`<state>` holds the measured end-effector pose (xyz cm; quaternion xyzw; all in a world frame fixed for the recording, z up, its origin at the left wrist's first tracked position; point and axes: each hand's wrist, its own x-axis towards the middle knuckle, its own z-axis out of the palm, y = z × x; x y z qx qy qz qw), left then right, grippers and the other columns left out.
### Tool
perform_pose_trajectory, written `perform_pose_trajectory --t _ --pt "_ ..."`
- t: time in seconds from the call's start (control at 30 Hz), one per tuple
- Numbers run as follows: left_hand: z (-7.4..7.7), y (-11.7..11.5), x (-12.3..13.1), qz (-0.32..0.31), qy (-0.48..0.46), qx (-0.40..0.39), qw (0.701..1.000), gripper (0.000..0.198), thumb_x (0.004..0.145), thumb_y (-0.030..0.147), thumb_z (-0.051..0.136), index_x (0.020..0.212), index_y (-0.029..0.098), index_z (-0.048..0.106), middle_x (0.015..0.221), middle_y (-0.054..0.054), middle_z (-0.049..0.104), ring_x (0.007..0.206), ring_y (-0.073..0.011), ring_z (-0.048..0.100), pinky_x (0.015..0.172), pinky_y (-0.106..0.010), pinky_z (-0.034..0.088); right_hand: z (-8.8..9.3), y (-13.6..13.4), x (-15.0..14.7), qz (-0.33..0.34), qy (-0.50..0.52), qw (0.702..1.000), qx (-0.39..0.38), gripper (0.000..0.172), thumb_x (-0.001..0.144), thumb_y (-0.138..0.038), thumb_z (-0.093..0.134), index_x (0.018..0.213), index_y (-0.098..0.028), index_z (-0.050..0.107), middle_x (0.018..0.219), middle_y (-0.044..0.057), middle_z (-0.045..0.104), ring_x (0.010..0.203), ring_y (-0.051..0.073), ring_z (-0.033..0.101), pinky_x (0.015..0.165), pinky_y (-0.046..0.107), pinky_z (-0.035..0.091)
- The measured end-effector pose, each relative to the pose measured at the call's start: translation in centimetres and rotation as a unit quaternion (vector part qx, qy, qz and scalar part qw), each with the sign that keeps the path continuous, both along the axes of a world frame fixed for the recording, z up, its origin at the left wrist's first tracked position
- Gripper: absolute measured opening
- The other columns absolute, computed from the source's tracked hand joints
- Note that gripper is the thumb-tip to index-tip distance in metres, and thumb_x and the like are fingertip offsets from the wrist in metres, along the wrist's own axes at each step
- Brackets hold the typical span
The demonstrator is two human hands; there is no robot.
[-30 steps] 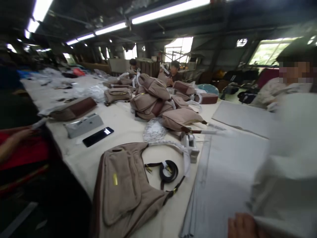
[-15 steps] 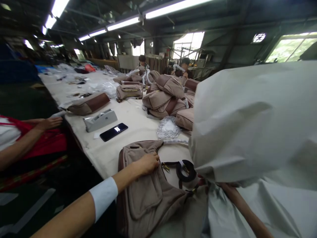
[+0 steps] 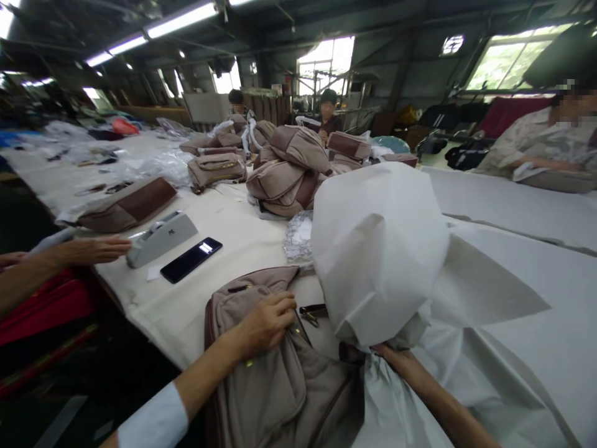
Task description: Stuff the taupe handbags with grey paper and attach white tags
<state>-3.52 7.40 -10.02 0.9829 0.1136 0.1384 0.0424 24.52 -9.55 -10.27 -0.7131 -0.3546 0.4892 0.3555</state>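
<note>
A taupe shoulder bag (image 3: 275, 386) lies on the cream table (image 3: 186, 305) right in front of me. My left hand (image 3: 265, 323) rests on its upper part, fingers curled and gripping the fabric near the zip. My right hand (image 3: 396, 359) is closed on a bunched sheet of white tissue paper (image 3: 377, 249) that billows up above it; most of its fingers are hidden under the paper. A dark strap with gold clips (image 3: 312, 311) shows between my hands.
A pile of taupe bags (image 3: 289, 174) stands mid-table, with crumpled clear plastic wrap (image 3: 298, 233) before it. A black phone (image 3: 191, 268) and grey tape dispenser (image 3: 161, 237) lie left, near another person's hand (image 3: 93, 250). Large paper sheets (image 3: 513, 205) cover the right. People sit beyond.
The white paper has been gathered and pulled down into a tighter bunch. My left hand stays on the bag. The neighbour's hand has reached towards the tape dispenser.
</note>
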Motion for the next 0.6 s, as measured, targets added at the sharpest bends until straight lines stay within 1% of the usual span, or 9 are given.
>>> perform_pose_trajectory --t 0.03,0.1,0.17,0.23,0.27,0.33,0.43,0.5,0.6 --pt "0.4 -0.3 -0.4 -0.002 -0.038 0.006 0.999 0.019 0.078 0.004 0.043 0.081 0.016 0.058 0.097 -0.01 0.06 0.105 -0.024 0.051 0.088 -0.039 0.045 0.7 -0.1 -0.1 0.001 0.023 1.0 0.008 0.06 0.067 -0.065 0.062 0.099 -0.016 0.072 0.112 0.011 0.067 0.124 0.031 0.046 0.111 0.042 0.025" --pt "1.3 -1.3 -0.8 -0.003 -0.135 0.026 0.991 0.021 0.079 0.002 0.04 0.08 0.016 0.056 0.087 -0.008 0.061 0.097 -0.0216 0.054 0.083 -0.037 0.048 2.7 -0.1 -0.5 0.005 0.113 0.993 0.027 0.055 0.071 -0.062 0.062 0.095 -0.014 0.072 0.103 0.012 0.07 0.116 0.03 0.054 0.108 0.041 0.031" --pt "2.2 -2.3 -0.9 -0.004 -0.224 0.051 0.973 0.021 0.078 0.0 0.041 0.079 0.016 0.055 0.08 -0.007 0.06 0.088 -0.0197 0.056 0.075 -0.034 0.05 4.6 0.5 -1.3 0.003 0.24 0.97 0.022 0.052 0.07 -0.057 0.066 0.096 -0.013 0.071 0.1 0.012 0.071 0.1 0.03 0.063 0.098 0.042 0.042" --pt "2.8 -3.2 -0.5 -0.004 -0.268 0.071 0.961 0.02 0.078 0.0 0.043 0.079 0.015 0.055 0.078 -0.007 0.06 0.085 -0.0198 0.056 0.071 -0.033 0.052 5.5 1.4 -2.3 -0.004 0.347 0.938 -0.01 0.053 0.066 -0.052 0.072 0.101 -0.014 0.068 0.102 0.012 0.07 0.083 0.027 0.068 0.086 0.041 0.05" --pt "3.0 -3.6 -0.2 -0.002 -0.279 0.078 0.957 0.019 0.078 0.0 0.043 0.079 0.015 0.056 0.078 -0.007 0.059 0.086 -0.0201 0.056 0.07 -0.033 0.052 5.5 1.9 -2.8 -0.005 0.385 0.923 -0.032 0.053 0.064 -0.049 0.074 0.103 -0.014 0.067 0.101 0.011 0.071 0.077 0.025 0.068 0.083 0.04 0.052" --pt "3.4 -4.3 0.4 -0.003 -0.294 0.085 0.952 0.018 0.079 0.001 0.043 0.079 0.013 0.057 0.079 -0.008 0.059 0.087 -0.0208 0.055 0.072 -0.033 0.052 4.8 2.9 -3.8 0.005 0.44 0.895 -0.076 0.052 0.063 -0.043 0.077 0.104 -0.013 0.066 0.093 0.01 0.072 0.074 0.021 0.068 0.081 0.035 0.052" --pt "4.4 -5.1 1.2 -0.019 -0.309 0.093 0.946 0.018 0.08 0.001 0.043 0.076 0.012 0.058 0.08 -0.007 0.057 0.087 -0.0205 0.055 0.073 -0.033 0.052 2.9 4.2 -4.7 0.056 0.482 0.864 -0.132 0.051 0.066 -0.043 0.076 0.102 -0.009 0.065 0.086 0.01 0.072 0.081 0.019 0.068 0.087 0.031 0.049" --pt "5.3 -5.6 1.7 -0.026 -0.32 0.099 0.942 0.018 0.08 0.002 0.043 0.075 0.011 0.058 0.079 -0.007 0.056 0.086 -0.0197 0.054 0.073 -0.032 0.051 2.0 4.7 -4.8 0.097 0.462 0.868 -0.152 0.054 0.069 -0.051 0.072 0.102 -0.008 0.064 0.088 0.011 0.072 0.088 0.021 0.067 0.091 0.032 0.047" --pt "6.8 -6.4 2.6 -0.032 -0.34 0.101 0.934 0.018 0.08 0.001 0.046 0.073 0.011 0.058 0.078 -0.005 0.056 0.084 -0.0179 0.054 0.073 -0.03 0.051 1.9 4.7 -4.5 0.121 0.398 0.898 -0.142 0.053 0.073 -0.052 0.069 0.101 -0.007 0.065 0.09 0.012 0.071 0.094 0.024 0.066 0.09 0.036 0.048"
